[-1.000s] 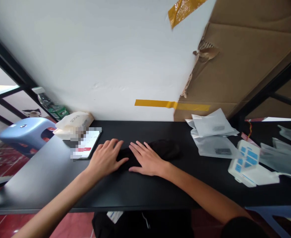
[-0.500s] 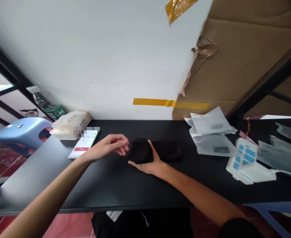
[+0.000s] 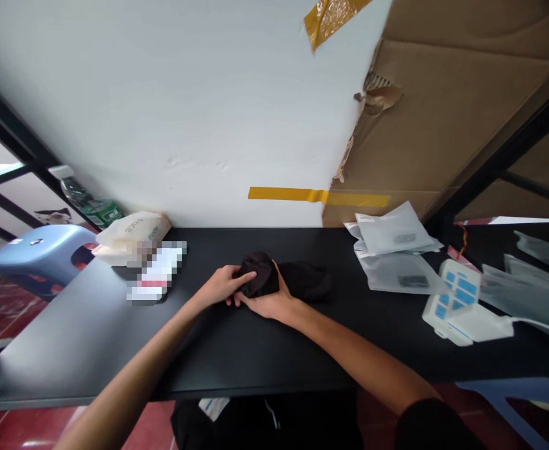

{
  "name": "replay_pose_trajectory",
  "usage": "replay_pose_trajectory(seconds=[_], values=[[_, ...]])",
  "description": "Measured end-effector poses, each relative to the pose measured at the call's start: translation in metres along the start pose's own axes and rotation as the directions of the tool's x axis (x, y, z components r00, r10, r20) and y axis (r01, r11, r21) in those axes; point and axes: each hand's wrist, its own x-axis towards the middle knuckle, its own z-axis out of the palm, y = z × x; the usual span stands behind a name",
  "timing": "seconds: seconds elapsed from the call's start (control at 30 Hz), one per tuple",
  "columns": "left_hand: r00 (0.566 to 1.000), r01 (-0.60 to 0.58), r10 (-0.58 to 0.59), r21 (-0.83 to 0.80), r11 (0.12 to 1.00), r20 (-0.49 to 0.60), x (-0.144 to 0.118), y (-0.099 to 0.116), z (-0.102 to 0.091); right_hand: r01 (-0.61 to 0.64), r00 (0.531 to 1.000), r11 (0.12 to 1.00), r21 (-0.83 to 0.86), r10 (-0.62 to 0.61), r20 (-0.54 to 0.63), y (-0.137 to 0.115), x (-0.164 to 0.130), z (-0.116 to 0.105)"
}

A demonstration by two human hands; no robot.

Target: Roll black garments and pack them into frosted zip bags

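A bundle of soft black fabric (image 3: pixel 258 265), rounded at its left end, is held just over the black table. My left hand (image 3: pixel 222 285) grips its left edge, the thumb laid over the front and the fingers tucked underneath. Around its lower and right side curves my right hand (image 3: pixel 270 302), its thumb side close to my left fingers. More black fabric (image 3: pixel 306 281) lies behind and to the right of my right hand. I cannot tell whether it joins the held bundle. What kind of article the fabric is does not show clearly.
Frosted plastic pouches (image 3: pixel 391 244) lie at the back right, near a white device with blue labels (image 3: pixel 459 303) and its cable. A blurred-out phone (image 3: pixel 157 275), a paper bag (image 3: pixel 131 237) and a bottle (image 3: pixel 84 200) are at the left. A blue stool (image 3: pixel 44 247) stands beyond the table's left edge.
My left hand has moved right and taken hold of the black fabric's left edge. The bundle is turned slightly upward in my right hand. The view has shifted a little.
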Motion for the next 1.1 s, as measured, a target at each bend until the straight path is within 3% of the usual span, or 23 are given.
replay_pose_trajectory(seconds=[0.1,0.2,0.27,0.33,0.47,0.53,0.6,0.67,0.7,0.8,0.9,1.0,1.1], values=[[1.000,0.022,-0.022,-0.002,1.000,0.020,0.006,-0.005,-0.014,0.013,1.000,0.998,-0.069,-0.013,-0.006,0.017,-0.016,-0.019],[0.990,0.072,-0.046,0.201,0.977,-0.134,0.007,-0.003,-0.035,0.026,0.999,0.987,-0.159,-0.033,-0.040,0.040,-0.037,-0.034],[0.965,0.135,-0.023,0.418,0.899,-0.261,0.007,0.006,-0.047,-0.007,0.999,0.984,-0.176,0.000,-0.036,0.051,-0.045,-0.038],[0.932,0.213,0.027,0.608,0.765,-0.360,0.007,0.024,-0.053,-0.029,0.999,0.986,-0.162,0.024,-0.032,0.055,-0.048,-0.036],[0.898,0.262,0.155,0.782,0.566,-0.413,0.007,0.075,-0.032,-0.049,0.997,0.992,-0.118,0.042,-0.058,0.052,-0.041,-0.028],[0.884,0.194,0.265,0.818,0.541,-0.384,0.007,0.095,-0.011,-0.055,0.995,0.994,-0.098,0.047,-0.086,0.051,-0.038,-0.025],[0.898,0.058,0.325,0.814,0.578,-0.295,0.008,0.103,0.011,-0.042,0.993,0.996,-0.075,0.034,-0.112,0.053,-0.036,-0.023],[0.912,-0.154,0.387,0.756,0.636,-0.139,0.010,0.096,0.028,-0.011,0.991,0.999,-0.041,0.006,-0.131,0.057,-0.036,-0.021],[0.896,-0.272,0.440,0.710,0.650,-0.059,0.012,0.087,0.035,0.007,0.990,1.000,-0.022,-0.010,-0.138,0.059,-0.035,-0.019],[0.764,-0.525,0.644,0.616,0.588,0.037,0.021,0.053,0.045,0.046,0.988,0.999,0.016,-0.043,-0.151,0.065,-0.030,-0.018],[0.688,-0.580,0.726,0.608,0.542,0.009,0.029,0.023,0.046,0.105,0.987,0.994,0.028,-0.100,-0.121,0.071,-0.024,-0.023],[0.685,-0.554,0.723,0.584,0.594,-0.085,0.033,0.010,0.043,0.153,0.986,0.987,0.042,-0.150,-0.071,0.078,-0.025,-0.035],[0.674,-0.498,0.691,0.531,0.686,-0.261,0.034,0.008,0.040,0.140,0.988,0.990,0.037,-0.137,-0.064,0.085,-0.035,-0.044]])
